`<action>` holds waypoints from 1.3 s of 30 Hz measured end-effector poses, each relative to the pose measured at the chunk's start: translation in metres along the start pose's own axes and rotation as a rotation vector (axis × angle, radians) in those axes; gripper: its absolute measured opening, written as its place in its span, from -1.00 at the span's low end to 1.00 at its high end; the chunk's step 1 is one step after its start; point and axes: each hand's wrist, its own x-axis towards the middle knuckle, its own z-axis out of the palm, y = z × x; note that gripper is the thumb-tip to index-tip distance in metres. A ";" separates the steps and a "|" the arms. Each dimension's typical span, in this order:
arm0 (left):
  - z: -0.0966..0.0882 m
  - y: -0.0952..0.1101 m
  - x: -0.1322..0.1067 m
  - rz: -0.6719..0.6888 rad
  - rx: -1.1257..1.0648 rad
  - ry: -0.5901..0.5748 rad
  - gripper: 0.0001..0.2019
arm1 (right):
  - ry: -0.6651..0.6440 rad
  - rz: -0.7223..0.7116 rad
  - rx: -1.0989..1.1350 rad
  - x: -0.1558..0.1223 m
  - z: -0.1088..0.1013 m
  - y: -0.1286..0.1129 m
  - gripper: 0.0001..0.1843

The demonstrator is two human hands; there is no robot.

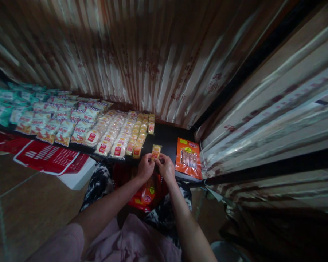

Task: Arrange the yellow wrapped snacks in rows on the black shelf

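Note:
My left hand (145,167) and my right hand (166,169) meet at the shelf's front edge, fingers pinching the lower corners of a small yellow snack packet (156,150) with a red label. The packet's far end points away from me, over the black surface. To its left lie rows of matching yellow packets (138,145), the nearest a short way from my left hand. Beyond them are rows of clear-wrapped round crackers (117,150). Right of my right hand, an orange bag (190,157) with a window showing brown sticks lies flat.
White-and-blue snack bags (64,131) and teal bags (2,111) fill the left of the black shelf (165,136). A pleated plastic curtain (153,62) hangs behind. An orange-red bag (145,198) sits between my knees; a red printed bag (49,156) hangs lower left.

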 end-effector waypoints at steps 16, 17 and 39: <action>0.023 -0.007 0.028 0.178 0.033 0.053 -0.66 | -0.002 -0.003 0.102 0.044 0.015 0.000 -0.66; 0.023 -0.005 0.030 0.170 0.033 0.055 -0.67 | 0.003 -0.008 0.095 0.048 0.016 -0.001 -0.66; 0.032 0.004 0.078 0.138 -0.009 0.052 -0.62 | 0.016 -0.059 0.257 0.103 0.030 -0.018 -0.67</action>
